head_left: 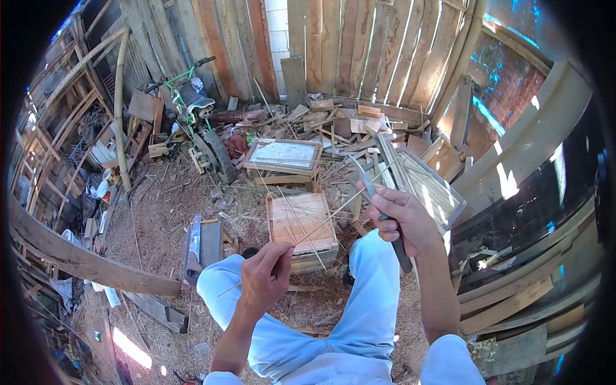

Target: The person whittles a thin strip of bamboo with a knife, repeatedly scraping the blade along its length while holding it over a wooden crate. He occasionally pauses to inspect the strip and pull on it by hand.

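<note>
My left hand [266, 273] is closed around a thin wooden stick [327, 221], which slants up and to the right in front of my knees. In my right hand [401, 218] is a knife [364, 173], its curved blade pointing up and to the left and its dark handle showing below the fist. The stick's far end passes close by the blade and the right fingers. Below, between my legs, sits a wooden box [300, 215] with a light plank top. Other thin sticks [296, 221] lie slantwise across it.
A framed wooden panel [282, 154] lies beyond the box, before a heap of scrap wood [346, 119]. A small motorbike [202, 122] leans at the back left. A dark flat-topped case [208, 244] stands beside my left knee. Stacked boards [526, 301] line the right side.
</note>
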`<state>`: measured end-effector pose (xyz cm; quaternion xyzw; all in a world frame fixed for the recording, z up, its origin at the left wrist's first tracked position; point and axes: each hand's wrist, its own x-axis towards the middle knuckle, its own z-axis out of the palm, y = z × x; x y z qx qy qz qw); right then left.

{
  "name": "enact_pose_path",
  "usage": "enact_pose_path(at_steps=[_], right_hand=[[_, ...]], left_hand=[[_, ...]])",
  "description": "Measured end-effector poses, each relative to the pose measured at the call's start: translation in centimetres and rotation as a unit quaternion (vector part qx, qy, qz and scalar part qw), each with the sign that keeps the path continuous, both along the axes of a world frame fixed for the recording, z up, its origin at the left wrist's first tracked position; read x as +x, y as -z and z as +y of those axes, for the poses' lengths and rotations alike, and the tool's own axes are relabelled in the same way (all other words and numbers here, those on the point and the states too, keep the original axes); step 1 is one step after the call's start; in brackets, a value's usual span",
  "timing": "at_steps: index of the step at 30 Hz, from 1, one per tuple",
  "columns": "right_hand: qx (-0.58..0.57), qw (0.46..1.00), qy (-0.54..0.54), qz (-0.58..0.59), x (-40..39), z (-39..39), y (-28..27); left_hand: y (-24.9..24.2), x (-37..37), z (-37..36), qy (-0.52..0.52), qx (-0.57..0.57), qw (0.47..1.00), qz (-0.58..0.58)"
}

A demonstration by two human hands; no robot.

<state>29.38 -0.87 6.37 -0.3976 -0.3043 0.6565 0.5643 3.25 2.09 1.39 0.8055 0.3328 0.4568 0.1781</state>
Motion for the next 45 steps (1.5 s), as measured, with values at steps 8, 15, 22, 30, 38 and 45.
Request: enact_pose_path(at_steps=[8,15,22,30,38,45], right_hand=[[0.01,0.998,0.056,-0.025,2.8,1.0,-0.7],[0.049,0.988,0.125,-0.082,4.2,0.6,-1.1],[0.046,0.997,0.044,-0.052,-2.5,-0.9,0.7],[0.081,0.996,-0.013,-0.039,-3.2,-1.1,-0.1],[0.097,0.993,-0.008,-0.065,-2.9,-1.6,-0.6],[0.031,0.979,-0.152,-0.13,-5.6,-2.8,0.3]], left_hand=[[-0.1,-0.6,0.2,-0.004,-0.019,1.0,0.008],[1.1,-1.7,0.8,-0.051,-0.093,0.994,-0.006],[-0.6,0.9,0.1,0.013,-0.196,0.977,-0.078],[-1.6,1.4,-0.7,0.062,-0.256,0.962,-0.077],[-1.8,1.8,-1.3,0.072,-0.212,0.971,-0.08],[-2.6,2.0,-1.7,0.059,-0.186,0.977,-0.084]])
